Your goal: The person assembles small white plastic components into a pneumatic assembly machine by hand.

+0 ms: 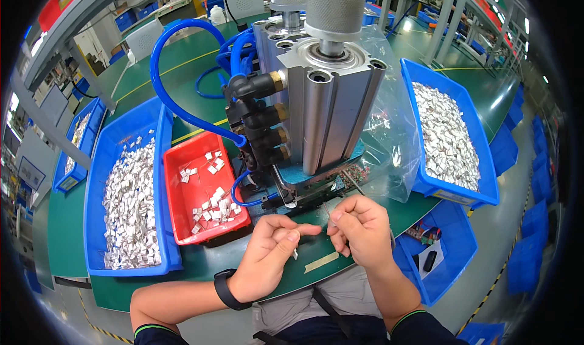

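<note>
1. Just in front of the twin-cylinder pneumatic press (331, 111), a small white component (295, 254) pokes out below the thumb of the left hand (271, 251), above the green worktop (213, 261).
2. Work looks mid-run: loose white pieces lie scattered in the red tray (194, 190), while similar ones heap in the left blue bin (165, 235) and right blue bin (478, 137). Which heap is finished, I cannot tell; the pieces at hand seem not yet done.
3. Against the fingers, the white component sits at the curled left grasp, mostly covered; the left index finger reaches toward the right hand (363, 231).
4. Right thumb and index finger pinch a thin reddish lead (326, 209), which rises beyond their tips; any body attached is hidden.
</note>
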Available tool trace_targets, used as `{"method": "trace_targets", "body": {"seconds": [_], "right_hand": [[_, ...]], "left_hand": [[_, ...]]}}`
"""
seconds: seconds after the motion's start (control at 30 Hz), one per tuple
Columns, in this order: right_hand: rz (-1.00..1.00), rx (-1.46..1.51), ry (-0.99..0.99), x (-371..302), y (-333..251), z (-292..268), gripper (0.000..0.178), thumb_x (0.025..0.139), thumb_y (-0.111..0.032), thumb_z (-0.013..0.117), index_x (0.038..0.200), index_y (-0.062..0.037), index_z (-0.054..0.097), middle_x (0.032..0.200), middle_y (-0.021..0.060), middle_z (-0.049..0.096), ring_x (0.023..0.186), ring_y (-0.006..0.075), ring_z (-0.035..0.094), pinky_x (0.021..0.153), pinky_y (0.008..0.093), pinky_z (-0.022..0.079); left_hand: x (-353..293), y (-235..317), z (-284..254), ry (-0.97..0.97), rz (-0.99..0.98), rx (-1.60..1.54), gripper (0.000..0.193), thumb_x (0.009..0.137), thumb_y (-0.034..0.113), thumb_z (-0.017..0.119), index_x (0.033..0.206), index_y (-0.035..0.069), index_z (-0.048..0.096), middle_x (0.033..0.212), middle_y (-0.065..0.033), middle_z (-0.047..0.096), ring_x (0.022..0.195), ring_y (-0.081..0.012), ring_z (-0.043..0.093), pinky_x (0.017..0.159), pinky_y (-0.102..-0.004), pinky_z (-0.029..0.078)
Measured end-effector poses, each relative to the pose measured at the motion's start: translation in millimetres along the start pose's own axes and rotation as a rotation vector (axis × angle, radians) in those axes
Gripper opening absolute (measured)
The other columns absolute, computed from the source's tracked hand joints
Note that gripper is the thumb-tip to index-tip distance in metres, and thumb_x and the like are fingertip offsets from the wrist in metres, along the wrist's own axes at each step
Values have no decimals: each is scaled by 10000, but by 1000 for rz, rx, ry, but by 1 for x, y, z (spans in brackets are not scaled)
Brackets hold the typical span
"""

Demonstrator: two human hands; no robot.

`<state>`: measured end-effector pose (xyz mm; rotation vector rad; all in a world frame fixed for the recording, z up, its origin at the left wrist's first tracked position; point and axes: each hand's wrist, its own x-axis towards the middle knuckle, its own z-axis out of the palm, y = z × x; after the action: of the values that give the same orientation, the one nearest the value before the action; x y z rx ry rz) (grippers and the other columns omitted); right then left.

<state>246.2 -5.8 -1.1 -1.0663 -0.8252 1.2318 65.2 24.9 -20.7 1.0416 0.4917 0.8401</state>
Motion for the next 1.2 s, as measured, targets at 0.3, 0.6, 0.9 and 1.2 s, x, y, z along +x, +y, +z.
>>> {"method": "trace_targets", "body": {"seconds": [0.3, 0.6, 0.9, 1.2], "right_hand": [[392, 0, -271, -13, 4, 11, 276, 820, -113, 686, 1018, 27, 554, 720, 25, 590, 551, 66, 537, 445, 191, 398], [106, -336, -198, -19, 21, 22, 190, 835, -150, 676, 919, 15, 632, 729, 12, 611, 655, 56, 540, 588, 219, 444], [-63, -500, -215, -20, 22, 30, 221, 818, -159, 686, 931, 20, 624, 756, 75, 637, 644, 119, 596, 586, 263, 474], [-209, -650, -176, -21, 26, 37, 268, 762, -146, 722, 946, 9, 604, 811, 103, 615, 676, 183, 611, 586, 292, 489]], "left_hand": [[1, 5, 8, 84, 26, -146, 180, 957, 119, 465, 1112, 78, 382, 1188, -224, 547, 1036, -168, 530, 904, -299, 409], [1, 7, 6, 98, 18, -91, 207, 953, 134, 484, 1111, 67, 369, 1189, -234, 540, 1089, -226, 540, 922, -338, 437], [1, 5, 5, 157, 19, -102, 185, 961, 132, 470, 1094, 59, 366, 1157, -231, 563, 969, -197, 604, 801, -308, 507], [-1, 10, 9, 150, 21, -79, 204, 953, 134, 494, 1098, 56, 373, 1111, -185, 601, 887, -144, 593, 764, -279, 498]]}}
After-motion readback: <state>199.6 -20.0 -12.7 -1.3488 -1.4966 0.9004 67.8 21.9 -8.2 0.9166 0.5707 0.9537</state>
